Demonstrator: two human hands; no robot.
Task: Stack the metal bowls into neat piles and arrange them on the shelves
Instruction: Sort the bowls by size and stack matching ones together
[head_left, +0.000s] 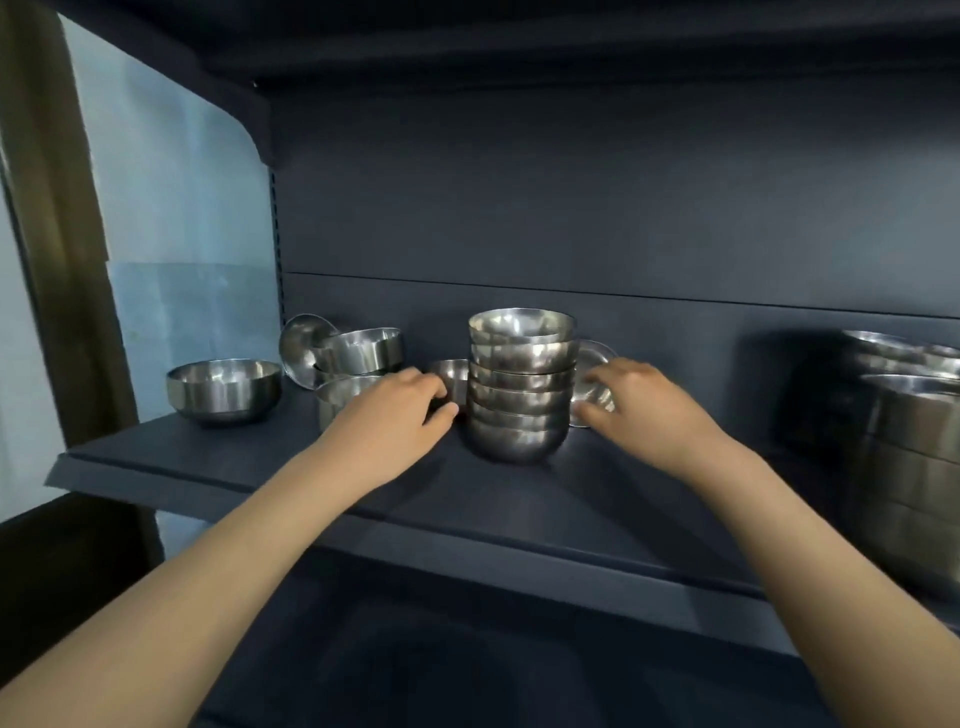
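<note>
Seemingly right fingers (607, 378) pinch tilted bowl (592, 358); left fingers (440, 388) loosely curled.

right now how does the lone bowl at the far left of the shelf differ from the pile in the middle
The lone bowl is one bowl; the pile is about six nested, so it stands taller. The lone bowl sits apart from both hands; the pile has the left hand and right hand close beside it. Both are shiny metal, upright, on the same shelf.
</note>
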